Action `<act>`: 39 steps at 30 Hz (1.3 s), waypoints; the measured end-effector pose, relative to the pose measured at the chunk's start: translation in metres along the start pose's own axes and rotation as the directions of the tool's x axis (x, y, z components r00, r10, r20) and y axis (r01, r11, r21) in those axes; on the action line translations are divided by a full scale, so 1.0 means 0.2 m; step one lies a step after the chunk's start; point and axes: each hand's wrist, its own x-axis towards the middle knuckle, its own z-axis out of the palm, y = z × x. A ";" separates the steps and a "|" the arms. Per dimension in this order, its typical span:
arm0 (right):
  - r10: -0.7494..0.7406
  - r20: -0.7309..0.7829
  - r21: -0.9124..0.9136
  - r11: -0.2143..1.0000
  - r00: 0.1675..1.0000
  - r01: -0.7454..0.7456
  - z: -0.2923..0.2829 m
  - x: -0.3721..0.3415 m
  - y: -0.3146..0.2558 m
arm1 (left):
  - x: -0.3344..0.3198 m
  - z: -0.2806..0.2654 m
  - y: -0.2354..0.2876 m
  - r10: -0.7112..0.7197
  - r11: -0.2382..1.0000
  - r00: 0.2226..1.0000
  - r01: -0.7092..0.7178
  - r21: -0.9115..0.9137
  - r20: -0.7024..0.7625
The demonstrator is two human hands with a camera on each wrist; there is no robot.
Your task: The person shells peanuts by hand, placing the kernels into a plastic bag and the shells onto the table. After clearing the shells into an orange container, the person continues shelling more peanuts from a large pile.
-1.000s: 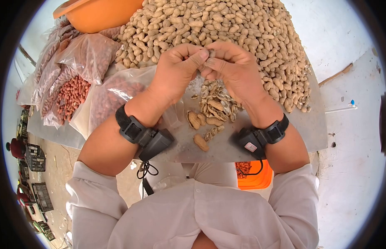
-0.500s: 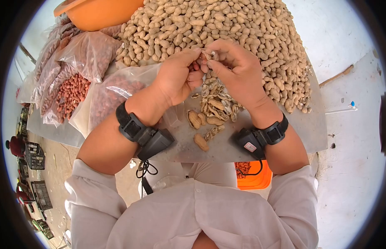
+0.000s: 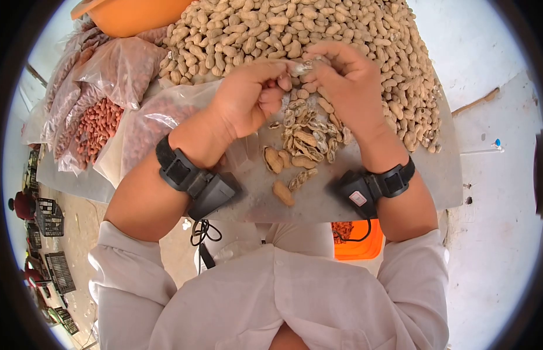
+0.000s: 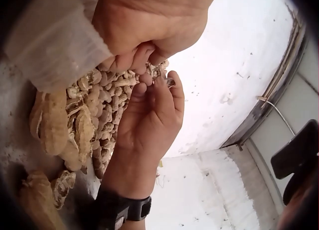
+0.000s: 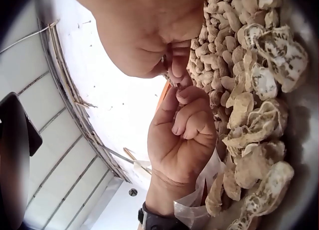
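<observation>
My right hand (image 3: 354, 87) pinches a cracked peanut shell (image 3: 302, 68) between thumb and fingers, its pale inside showing in the head view. At the shell's left end, the thumb and forefinger of my left hand (image 3: 248, 99) meet the same peanut; the other left fingers are curled in. The left wrist view shows the right hand (image 4: 152, 120) with its fingertips together on the shell. In the right wrist view, the left hand (image 5: 182, 135) is folded at the peanut, its palm partly hidden. Below both hands lie emptied peanut shells (image 3: 306, 140) on the metal table (image 3: 248, 207).
A large heap of unshelled peanuts (image 3: 248, 32) rises behind the hands. Plastic bags of red kernels (image 3: 122, 73) stand at left, with an orange basin (image 3: 131, 17) behind. An orange bin (image 3: 365, 242) sits below the table edge. Black crates (image 3: 60, 273) are on the floor at left.
The hands, together on the peanut a second ago, have drawn slightly apart. My right hand has moved right and up with the opened shell; the left has turned, its fingers curling in.
</observation>
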 end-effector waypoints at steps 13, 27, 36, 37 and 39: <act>-0.095 0.681 -0.382 0.800 0.726 0.464 0.01 -0.02 -0.02 | 0.06 -0.12 0.11 0.278 0.939 0.949 -0.301 -0.167 -0.151; -0.244 0.569 -0.420 0.734 0.785 0.533 0.08 -0.03 0.07 | 0.06 -0.11 0.10 0.241 0.943 0.956 -0.271 -0.193 -0.166; 0.122 0.185 0.363 0.914 0.975 -0.183 -0.03 0.02 0.01 | 0.01 -0.06 0.06 0.124 0.991 0.990 -0.127 0.034 0.070; 0.138 0.178 0.446 0.871 0.974 -0.205 -0.02 0.01 0.01 | 0.01 -0.05 0.05 0.117 0.992 0.989 -0.121 0.045 0.086; 0.171 0.160 0.449 0.864 0.972 -0.226 -0.01 0.01 0.00 | -0.01 -0.03 0.04 0.149 0.979 0.985 -0.159 0.130 0.083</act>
